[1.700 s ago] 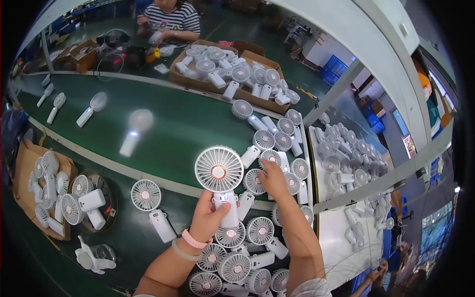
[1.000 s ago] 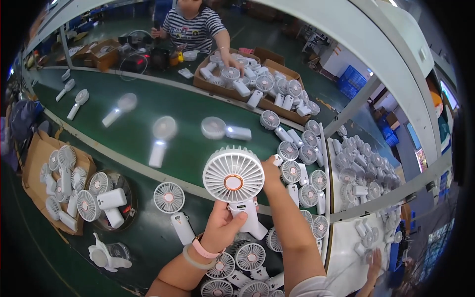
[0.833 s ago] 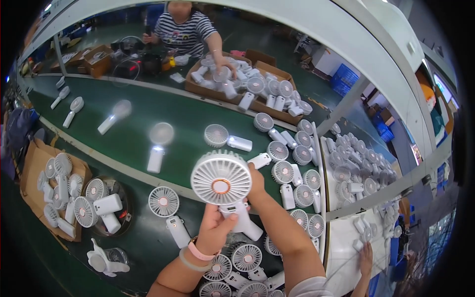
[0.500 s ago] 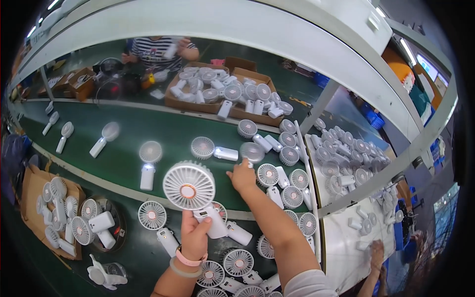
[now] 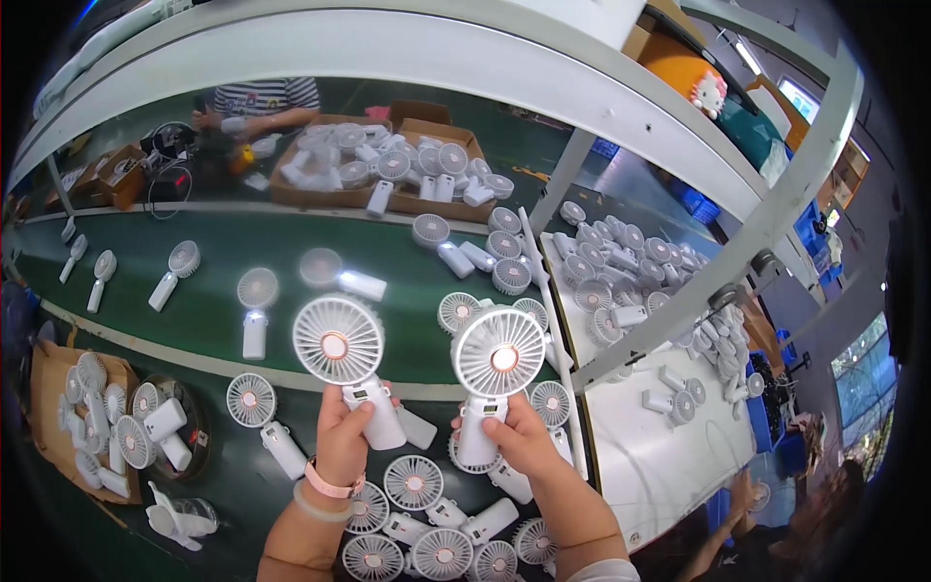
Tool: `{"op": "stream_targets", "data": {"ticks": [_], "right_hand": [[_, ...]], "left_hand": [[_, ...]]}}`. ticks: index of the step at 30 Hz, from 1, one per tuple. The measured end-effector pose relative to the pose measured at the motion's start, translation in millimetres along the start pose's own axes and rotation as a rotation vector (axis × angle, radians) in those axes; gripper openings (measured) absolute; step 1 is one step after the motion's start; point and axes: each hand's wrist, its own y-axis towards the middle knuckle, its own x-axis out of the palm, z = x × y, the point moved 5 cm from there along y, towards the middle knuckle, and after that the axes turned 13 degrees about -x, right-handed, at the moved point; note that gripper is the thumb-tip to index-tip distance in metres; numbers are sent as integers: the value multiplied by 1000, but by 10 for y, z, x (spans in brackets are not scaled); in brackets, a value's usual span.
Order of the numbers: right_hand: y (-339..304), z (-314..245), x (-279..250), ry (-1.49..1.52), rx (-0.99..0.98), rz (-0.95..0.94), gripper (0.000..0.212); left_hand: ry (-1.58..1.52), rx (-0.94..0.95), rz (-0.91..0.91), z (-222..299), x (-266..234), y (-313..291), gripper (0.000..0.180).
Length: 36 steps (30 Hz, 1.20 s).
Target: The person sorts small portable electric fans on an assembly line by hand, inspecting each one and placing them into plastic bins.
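Double hold, side by side

Forearms (image 5: 312, 529) reached up from the lower edge, wrists bent slightly inward. Left hand (image 5: 351, 432) clasped a white fan (image 5: 337, 341) by its handle, thumb across the front; right hand (image 5: 516, 436) gripped a second fan (image 5: 500, 355) likewise. Both stood head-up above the bench (image 5: 244, 506). Small dark window (image 5: 361, 394) on the left handle; any characters seemed too small to read.

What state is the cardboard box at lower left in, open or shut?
Open: the cardboard box has no cover over it, and white handheld fans show inside.
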Motion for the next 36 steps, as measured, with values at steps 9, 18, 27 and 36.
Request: {"op": "stream_targets", "data": {"ticks": [9, 18, 27, 36], "right_hand": [[-52, 36, -138, -47, -122, 24, 45], [-66, 188, -241, -65, -173, 44, 42], [-10, 194, -201, -89, -98, 98, 43], [-23, 141, -76, -133, -120, 94, 43]], "left_hand": [[-40, -153, -104, -247, 231, -241, 42], [-2, -168, -95, -265, 319, -276, 41], [-166, -241, -165, -357, 165, -151, 34], [-228, -165, -297, -379, 58, 2, 46]]}}
